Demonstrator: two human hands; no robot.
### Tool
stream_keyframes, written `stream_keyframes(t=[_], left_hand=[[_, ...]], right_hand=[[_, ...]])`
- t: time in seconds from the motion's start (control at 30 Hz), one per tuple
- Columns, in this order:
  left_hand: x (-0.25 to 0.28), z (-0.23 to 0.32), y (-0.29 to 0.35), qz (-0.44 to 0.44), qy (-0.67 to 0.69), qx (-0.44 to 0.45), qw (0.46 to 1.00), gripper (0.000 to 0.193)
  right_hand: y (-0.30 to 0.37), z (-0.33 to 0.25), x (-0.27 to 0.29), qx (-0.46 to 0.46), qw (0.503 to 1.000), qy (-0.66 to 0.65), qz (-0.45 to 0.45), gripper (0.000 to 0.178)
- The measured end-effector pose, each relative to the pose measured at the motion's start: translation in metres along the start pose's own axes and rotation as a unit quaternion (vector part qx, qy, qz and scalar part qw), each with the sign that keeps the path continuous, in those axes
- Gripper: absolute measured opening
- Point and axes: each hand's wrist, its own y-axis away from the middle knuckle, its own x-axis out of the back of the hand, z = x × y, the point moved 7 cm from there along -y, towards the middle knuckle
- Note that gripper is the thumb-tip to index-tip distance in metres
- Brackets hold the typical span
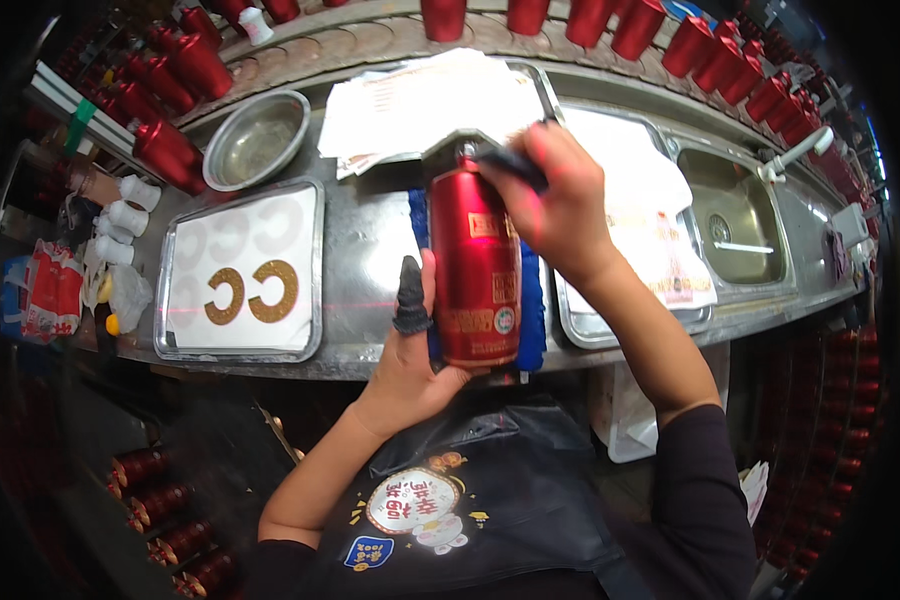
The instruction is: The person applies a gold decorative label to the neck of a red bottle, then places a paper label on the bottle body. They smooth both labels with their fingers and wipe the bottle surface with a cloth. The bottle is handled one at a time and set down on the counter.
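A glossy red bottle [475,270] with gold lettering and small labels lies on a blue cloth [532,320], its neck pointing away from me. My left hand [410,375] is wrapped round its near end; a black finger cot covers one raised finger. Over the bottle's neck and shoulder, my right hand [567,205] grips a dark, flat-looking object [515,168], blurred, so its kind is unclear. Left of the bottle, a metal tray [318,270] carries a white backing sheet [240,325] with two gold C-shaped stickers [272,291] on it.
A metal bowl [213,165] stands behind the tray. Printed sheets [420,110] are stacked beyond the bottle, and more sheets [620,190] lie right, beside a sink [735,225] with a white faucet [800,155]. Red bottles [638,28] line a conveyor at the back. White rolls [128,217] sit far left.
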Motion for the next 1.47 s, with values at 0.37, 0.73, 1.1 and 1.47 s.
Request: stream_keyframes(t=[0.37, 0.73, 1.1, 1.47], left_hand=[[0.0, -0.016, 0.007, -0.022, -0.209, 0.0, 0.978, 0.097], [-0.006, -0.007, 0.006, -0.048, -0.292, 0.004, 0.955, 0.106], [-0.002, -0.001, -0.002, 0.041, -0.181, -0.077, 0.98, 0.115], [0.083, 0.004, -0.069, 0.382, 0.065, -0.008, 0.922, 0.036]], right_hand=[[0.01, -0.009, 0.014, 0.073, 0.996, -0.036, 0.048, 0.021], [0.133, 0.013, 0.017, 0.09, 0.993, -0.074, 0.027, 0.026], [0.158, 0.029, 0.02, -0.156, 0.955, -0.25, 0.025, 0.023], [0.136, 0.034, 0.0, -0.254, 0.934, -0.246, -0.051, 0.016]])
